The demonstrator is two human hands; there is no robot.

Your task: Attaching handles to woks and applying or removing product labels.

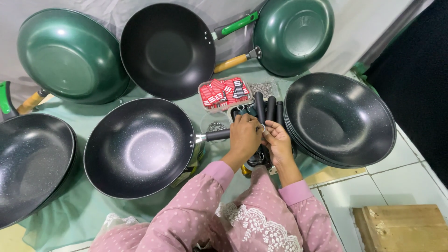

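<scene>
My left hand [245, 136] and my right hand [278, 142] meet over the end of the black handle [217, 135] of a black speckled wok [139, 147]. Between the fingertips of both hands sits a small metal ring [262, 127]. Just beyond the hands lie several loose black handles [269, 107] in a dark tray. Under the hands more dark small parts show, partly hidden. Pink dotted sleeves cover both of my forearms.
Green woks [70, 56] [293, 35] and a black wok [167, 49] lean at the back. A stack of black woks [339, 119] sits right, another black wok [32, 163] left. A box of red tags [225, 92], a bag of screws [261, 87] and a wooden block [403, 228] are nearby.
</scene>
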